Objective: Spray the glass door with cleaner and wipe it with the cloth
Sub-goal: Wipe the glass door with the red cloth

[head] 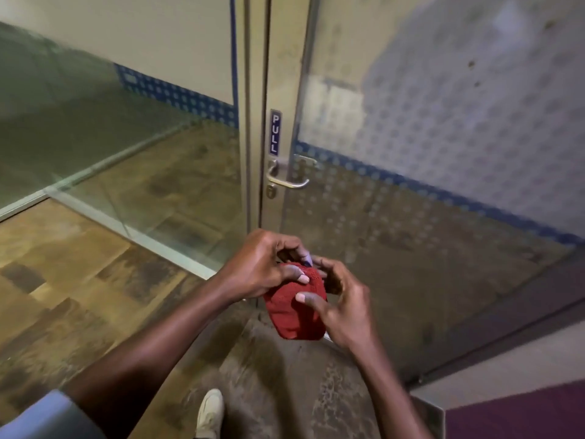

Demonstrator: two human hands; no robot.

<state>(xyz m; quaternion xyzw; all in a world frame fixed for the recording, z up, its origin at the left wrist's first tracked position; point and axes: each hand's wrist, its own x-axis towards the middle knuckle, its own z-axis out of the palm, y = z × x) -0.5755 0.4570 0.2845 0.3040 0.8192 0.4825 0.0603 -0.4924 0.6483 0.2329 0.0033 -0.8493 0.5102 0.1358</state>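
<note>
red cloth [296,307], folded small, pinched between both hands in front of the glass door [443,153]. left hand [262,264] curled over its top edge, thumb pressed on the fabric; right hand [340,307] cupped at its right side, thumb flat on the front — fingers bent round the far edge. forearms angled inward, meeting low at centre. lever handle [286,179] and "pull" sign [275,133] above, well apart. pale shoe [209,413] on the floor below.
</note>
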